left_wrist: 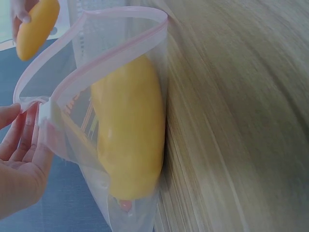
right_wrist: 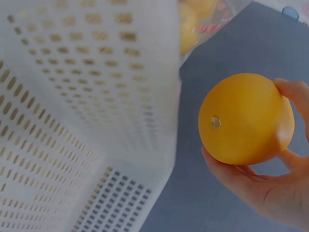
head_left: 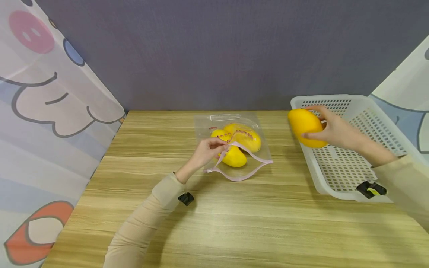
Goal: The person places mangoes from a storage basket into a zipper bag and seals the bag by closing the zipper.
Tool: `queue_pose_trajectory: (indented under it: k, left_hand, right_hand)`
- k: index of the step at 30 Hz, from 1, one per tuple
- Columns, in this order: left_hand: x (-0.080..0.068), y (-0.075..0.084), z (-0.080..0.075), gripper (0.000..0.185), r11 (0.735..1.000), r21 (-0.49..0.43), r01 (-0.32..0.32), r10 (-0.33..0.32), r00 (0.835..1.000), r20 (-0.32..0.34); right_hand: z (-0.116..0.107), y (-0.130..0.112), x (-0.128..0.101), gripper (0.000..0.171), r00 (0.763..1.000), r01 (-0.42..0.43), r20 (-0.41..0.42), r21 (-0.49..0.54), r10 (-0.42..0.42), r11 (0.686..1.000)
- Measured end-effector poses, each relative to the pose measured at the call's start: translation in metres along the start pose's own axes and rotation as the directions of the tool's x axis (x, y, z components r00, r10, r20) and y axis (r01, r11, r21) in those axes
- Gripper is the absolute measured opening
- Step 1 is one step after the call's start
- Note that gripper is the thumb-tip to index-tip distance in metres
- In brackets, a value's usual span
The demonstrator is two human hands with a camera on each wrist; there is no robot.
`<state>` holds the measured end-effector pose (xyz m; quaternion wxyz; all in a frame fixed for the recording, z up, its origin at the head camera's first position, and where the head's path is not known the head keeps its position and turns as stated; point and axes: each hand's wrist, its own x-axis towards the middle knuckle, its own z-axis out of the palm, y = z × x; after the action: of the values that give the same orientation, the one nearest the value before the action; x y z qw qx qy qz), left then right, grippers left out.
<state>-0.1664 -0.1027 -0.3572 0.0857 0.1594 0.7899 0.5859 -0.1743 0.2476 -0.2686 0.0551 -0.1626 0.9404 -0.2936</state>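
A clear zip bag [head_left: 264, 143] with a pink zip edge lies on the wooden table, its mouth spread apart toward the near side. Inside it are yellow mangoes [head_left: 234, 157], also seen through the plastic as a mango [left_wrist: 130, 130] in the left wrist view. My left hand [head_left: 208, 152] pinches the bag's upper rim near the white slider [left_wrist: 47, 113]. Over the left rim of the white basket, my right hand [head_left: 338, 130] grips another mango [head_left: 305, 126] between thumb and fingers. In the right wrist view this mango [right_wrist: 244, 118] shows its stem end.
The white perforated basket [head_left: 313, 163] stands on the table at the right. A grey panel [head_left: 218, 56] rises behind the table [head_left: 214, 223]. Cartoon-printed curtains [head_left: 60, 93] hang at both sides.
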Motion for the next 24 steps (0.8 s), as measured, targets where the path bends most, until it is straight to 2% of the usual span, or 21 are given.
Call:
queue_pose_trajectory:
  k: [10,14,24]
  left_hand:
    - [0.000,0.000,0.000,0.018,1.000,0.010,-0.001,0.001,1.000,-0.009]
    - [0.001,0.000,0.000,0.018,1.000,0.009,-0.007,0.007,1.000,-0.006]
    - [0.001,0.000,0.000,0.018,1.000,0.009,0.002,-0.002,1.000,0.000]
  right_hand:
    - [0.017,-0.029,-0.009,0.072,0.993,0.114,0.010,0.026,-0.114,0.993]
    - [0.023,-0.038,-0.012,0.072,0.982,0.185,0.022,0.027,-0.185,0.982]
    - [0.042,-0.057,-0.017,0.067,0.958,0.287,0.001,0.054,-0.288,0.956]
